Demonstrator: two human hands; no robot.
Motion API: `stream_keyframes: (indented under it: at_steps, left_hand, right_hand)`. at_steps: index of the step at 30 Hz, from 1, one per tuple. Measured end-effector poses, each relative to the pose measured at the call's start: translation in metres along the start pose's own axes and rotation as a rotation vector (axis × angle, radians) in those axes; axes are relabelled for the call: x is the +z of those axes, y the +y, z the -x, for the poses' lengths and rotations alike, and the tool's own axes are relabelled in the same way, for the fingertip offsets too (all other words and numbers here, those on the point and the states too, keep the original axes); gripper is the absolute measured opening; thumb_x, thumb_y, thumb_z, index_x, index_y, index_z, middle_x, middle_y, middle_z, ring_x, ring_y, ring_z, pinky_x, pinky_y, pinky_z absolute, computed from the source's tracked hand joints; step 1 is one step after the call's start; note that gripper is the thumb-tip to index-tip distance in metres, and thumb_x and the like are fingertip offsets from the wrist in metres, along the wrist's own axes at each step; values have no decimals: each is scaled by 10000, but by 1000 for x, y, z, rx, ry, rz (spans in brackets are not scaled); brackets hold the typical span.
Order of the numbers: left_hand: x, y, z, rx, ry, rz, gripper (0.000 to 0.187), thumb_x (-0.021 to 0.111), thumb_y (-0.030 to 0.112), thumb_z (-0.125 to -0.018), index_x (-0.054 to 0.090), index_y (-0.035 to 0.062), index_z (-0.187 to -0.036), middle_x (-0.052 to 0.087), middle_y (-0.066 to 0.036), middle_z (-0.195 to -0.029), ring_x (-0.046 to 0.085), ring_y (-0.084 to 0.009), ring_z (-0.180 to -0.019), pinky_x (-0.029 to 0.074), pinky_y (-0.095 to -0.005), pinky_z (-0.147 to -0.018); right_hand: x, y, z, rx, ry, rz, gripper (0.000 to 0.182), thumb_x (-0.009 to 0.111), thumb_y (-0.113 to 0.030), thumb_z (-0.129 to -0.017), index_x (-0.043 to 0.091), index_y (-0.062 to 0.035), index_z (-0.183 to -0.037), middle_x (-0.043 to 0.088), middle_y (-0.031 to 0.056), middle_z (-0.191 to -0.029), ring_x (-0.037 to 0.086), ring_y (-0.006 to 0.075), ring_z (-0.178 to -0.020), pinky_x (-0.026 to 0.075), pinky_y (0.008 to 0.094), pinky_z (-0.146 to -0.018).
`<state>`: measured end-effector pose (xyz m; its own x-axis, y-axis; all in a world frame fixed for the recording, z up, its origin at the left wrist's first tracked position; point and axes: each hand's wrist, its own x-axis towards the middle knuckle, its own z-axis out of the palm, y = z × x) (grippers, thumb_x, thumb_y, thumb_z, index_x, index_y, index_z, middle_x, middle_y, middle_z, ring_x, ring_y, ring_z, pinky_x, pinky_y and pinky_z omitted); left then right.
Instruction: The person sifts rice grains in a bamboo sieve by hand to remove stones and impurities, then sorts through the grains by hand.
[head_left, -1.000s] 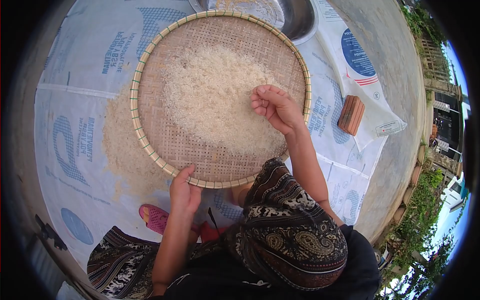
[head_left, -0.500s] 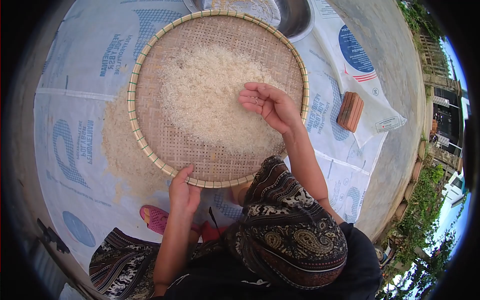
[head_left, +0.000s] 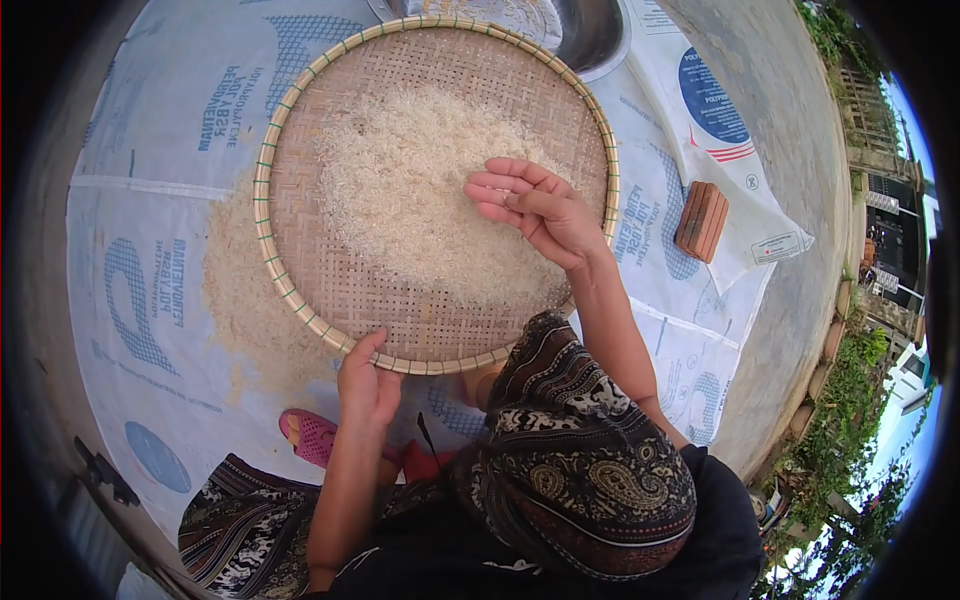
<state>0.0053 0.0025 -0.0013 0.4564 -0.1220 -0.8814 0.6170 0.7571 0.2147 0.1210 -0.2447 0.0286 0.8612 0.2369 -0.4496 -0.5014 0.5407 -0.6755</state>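
A round woven tray with a green-bound rim carries a wide layer of pale grains. My left hand grips the tray's near rim, thumb on top and the other fingers underneath. Above the right part of the grains is my right hand, palm partly up. Its fingers are stretched out and the thumb lies across toward them. A tiny pale bit shows near the thumb tip, too small to make out. The tray's near right edge meets the patterned cloth over my knee.
Printed white sheeting covers the ground, with spilled grains left of the tray. A metal basin stands beyond the tray's far edge. A reddish brick lies on the sheeting at the right. A pink shoe is near my left forearm.
My right hand has shifted slightly left, and its thumb has moved across toward the fingers. My left hand and the tray stay almost the same.
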Motion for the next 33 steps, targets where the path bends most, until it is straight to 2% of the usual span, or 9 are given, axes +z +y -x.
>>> stream_keyframes:
  at_steps: [7,16,21,28,33]
  left_hand:
    - [-1,0,-1,-7,-2,6,356,467,49,-815,413,-44,-1154,502,-160,-1146,500,-274,-1058,399,-428,-932]
    - [-5,-2,-4,2,1,6,339,464,53,-818,424,-41,-1141,509,-157,-1136,506,-275,-1050,407,-436,-921]
    - [-2,-1,-1,1,9,6,333,465,54,-819,429,-34,-1138,513,-155,-1132,511,-274,-1044,411,-438,-916]
    - [-1,-1,-1,-5,14,0,347,465,52,-815,423,-31,-1150,510,-155,-1139,510,-274,-1047,409,-436,-919]
    - [-3,-1,-3,-2,3,4,354,465,47,-812,421,-33,-1154,508,-157,-1144,508,-275,-1050,408,-435,-921]
  right_hand:
    - [3,0,-1,8,9,25,332,419,17,-856,406,71,-1184,531,215,-1105,547,289,-1027,480,332,-855]
    - [3,2,-2,16,2,36,332,338,-82,-921,372,68,-1215,545,219,-1082,559,279,-1006,502,315,-822]
    - [1,2,-3,33,21,27,358,285,-128,-937,348,81,-1220,544,231,-1072,554,295,-1010,492,336,-834]
    - [4,1,-2,33,17,-43,363,333,-76,-898,318,101,-1214,526,267,-1063,557,317,-990,491,356,-822]
    - [0,2,-2,33,11,33,372,348,-85,-894,318,101,-1214,524,265,-1069,560,318,-984,489,352,-827]
